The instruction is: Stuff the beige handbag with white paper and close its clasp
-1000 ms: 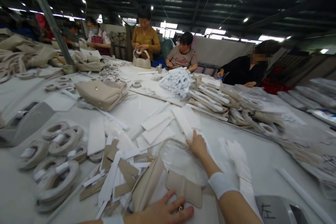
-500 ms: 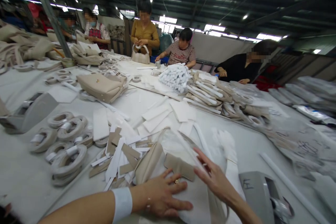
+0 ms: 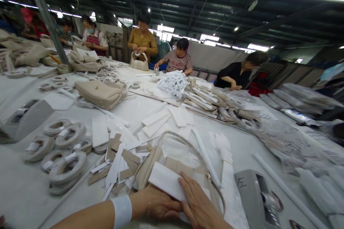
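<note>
A beige handbag (image 3: 147, 169) lies on the table in front of me, its shoulder strap (image 3: 194, 146) with a metal buckle arching over clear film. Across the bag is a white padding sheet (image 3: 164, 179), slightly tilted. My left hand (image 3: 157, 202), with a white band at the wrist, is closed at the sheet's near edge, its fingertips partly hidden beneath it. On the sheet's right end my right hand (image 3: 200, 204) rests with its fingers stretched out flat. White and beige strips (image 3: 125, 161) are heaped just left of the bag.
Coiled beige straps (image 3: 67, 168) lie to the left, and grey tape dispensers (image 3: 254, 193) (image 3: 29, 118) stand on both sides. Another beige handbag (image 3: 102, 91) is farther back. White rods (image 3: 173, 84) and stacked bag parts (image 3: 204, 98) line the far side, where several people work.
My right hand has lowered from above the bag onto the white sheet, which now lies across it. My left hand has shifted left and its spread fingers have closed.
</note>
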The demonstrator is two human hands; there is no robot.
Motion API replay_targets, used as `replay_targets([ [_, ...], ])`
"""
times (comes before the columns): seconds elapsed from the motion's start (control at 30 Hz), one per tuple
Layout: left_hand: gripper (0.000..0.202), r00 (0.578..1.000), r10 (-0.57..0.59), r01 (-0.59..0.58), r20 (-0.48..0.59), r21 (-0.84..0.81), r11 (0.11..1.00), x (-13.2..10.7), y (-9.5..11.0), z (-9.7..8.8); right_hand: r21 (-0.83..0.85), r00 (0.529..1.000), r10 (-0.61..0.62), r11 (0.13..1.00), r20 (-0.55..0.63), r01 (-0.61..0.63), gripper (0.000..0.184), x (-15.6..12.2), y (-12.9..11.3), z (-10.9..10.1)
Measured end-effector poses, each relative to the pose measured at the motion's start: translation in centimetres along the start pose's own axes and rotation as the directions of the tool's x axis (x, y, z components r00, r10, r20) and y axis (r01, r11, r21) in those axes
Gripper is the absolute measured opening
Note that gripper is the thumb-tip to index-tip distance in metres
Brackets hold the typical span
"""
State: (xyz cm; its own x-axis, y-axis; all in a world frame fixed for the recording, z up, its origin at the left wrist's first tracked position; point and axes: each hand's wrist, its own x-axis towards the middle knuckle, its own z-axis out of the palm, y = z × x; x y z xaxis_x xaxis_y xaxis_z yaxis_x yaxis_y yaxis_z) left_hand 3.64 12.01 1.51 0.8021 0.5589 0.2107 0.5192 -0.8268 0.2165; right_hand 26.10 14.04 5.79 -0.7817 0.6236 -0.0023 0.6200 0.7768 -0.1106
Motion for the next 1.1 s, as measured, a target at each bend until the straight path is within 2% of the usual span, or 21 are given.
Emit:
replay_targets([
  [0.1, 0.036, 0.999, 0.027, -0.028, -0.037, -0.017, 0.999, 0.1, 0.1, -0.3, 0.056, 0.998, 0.054, 0.997, -0.043, -0.051, 0.057, 0.1, 0.4, 1.4],
  [0.2, 0.032, 0.987, 0.096, -0.095, -0.129, 0.013, 0.995, 0.2, 0.2, -1.1, 0.095, 0.994, 0.087, 0.992, -0.072, -0.08, 0.053, 0.2, 0.7, 2.1],
  [0.37, 0.015, 0.952, 0.216, -0.188, -0.215, 0.143, 0.972, -0.1, 0.4, -1.3, 0.107, 0.995, 0.049, 0.994, -0.092, -0.039, 0.05, 0.3, 0.7, 1.7],
  [0.53, 0.013, 0.931, 0.301, -0.245, -0.206, 0.257, 0.935, -0.9, 0.2, -0.6, 0.096, 0.991, 0.04, 0.995, -0.125, -0.028, 0.049, 0.2, 0.5, 1.3],
  [0.6, 0.012, 0.91, 0.335, -0.258, -0.246, 0.297, 0.919, -0.9, 0.2, -0.5, 0.093, 0.991, 0.036, 0.995, -0.125, -0.025, 0.048, 0.0, 0.3, 1.1],
  [0.67, 0.01, 0.892, 0.307, -0.199, -0.332, 0.323, 0.925, -0.7, 0.3, -0.4, 0.094, 0.992, 0.038, 0.995, -0.123, -0.027, 0.047, -0.3, 0.0, 0.7],
  [0.73, 0.01, 0.886, 0.208, -0.076, -0.413, 0.312, 0.947, -0.5, 0.6, -0.1, 0.097, 0.991, 0.047, 0.995, -0.123, -0.035, 0.047, -0.6, -0.4, 0.1],
  [0.77, 0.016, 0.897, 0.139, -0.012, -0.42, 0.292, 0.956, -0.4, 0.7, 0.1, 0.098, 0.991, 0.051, 0.994, -0.123, -0.039, 0.047, -0.7, -0.6, -0.2],
  [0.83, 0.036, 0.943, -0.009, 0.096, -0.332, 0.247, 0.964, -0.1, 1.0, 0.4, 0.108, 0.991, 0.06, 0.993, -0.119, -0.047, 0.048, -0.8, -1.0, -0.6],
  [0.87, 0.045, 0.966, -0.073, 0.132, -0.248, 0.229, 0.964, 0.0, 1.1, 0.5, 0.116, 0.991, 0.062, 0.992, -0.116, -0.049, 0.049, -0.9, -1.1, -0.7],
  [0.93, 0.056, 0.983, -0.164, 0.177, -0.08, 0.204, 0.963, 0.4, 1.1, 0.5, 0.14, 0.991, 0.062, 0.989, -0.116, -0.046, 0.05, -0.9, -1.2, -0.8],
  [1.0, 0.064, 0.983, -0.184, 0.176, 0.029, 0.176, 0.969, 1.0, 1.0, 0.2, 0.167, 0.991, 0.062, 0.985, -0.12, -0.041, 0.047, -1.0, -1.3, -0.8],
  [1.1, 0.071, 0.982, -0.164, 0.151, 0.099, 0.129, 0.98, 2.0, 0.6, -0.4, 0.192, 0.992, 0.074, 0.98, -0.104, -0.053, 0.041, -1.0, -1.2, -0.6],
])
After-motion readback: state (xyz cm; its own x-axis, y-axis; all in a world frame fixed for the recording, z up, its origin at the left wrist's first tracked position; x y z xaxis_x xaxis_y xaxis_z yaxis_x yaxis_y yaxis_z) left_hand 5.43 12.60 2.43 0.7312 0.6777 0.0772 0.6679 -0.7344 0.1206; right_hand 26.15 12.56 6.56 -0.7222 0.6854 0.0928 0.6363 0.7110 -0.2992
